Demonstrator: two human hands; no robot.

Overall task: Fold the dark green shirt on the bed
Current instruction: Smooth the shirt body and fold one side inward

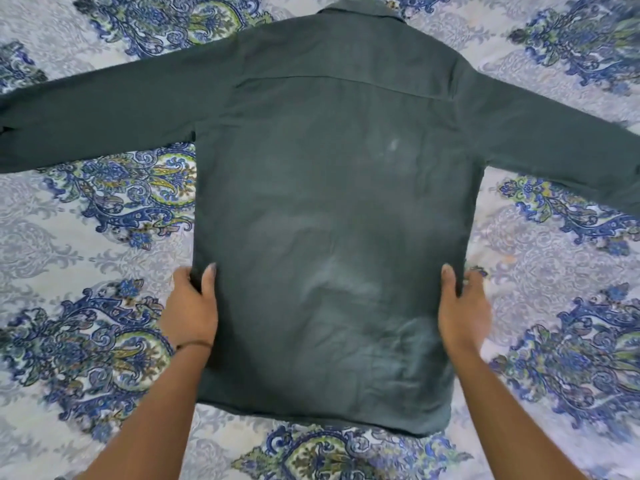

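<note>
Shirt: my dark green shirt (332, 209) lies back-up on the patterned bedsheet (104, 209), sleeves spread left and right, collar far.
Left hand: my left hand (190, 303) pinches the shirt's left side edge.
Right hand: my right hand (464, 299) grips the right side edge, thumb on top.

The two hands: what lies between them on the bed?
In the head view, only the lower body of the dark green shirt lies between the left hand and right hand.
</note>
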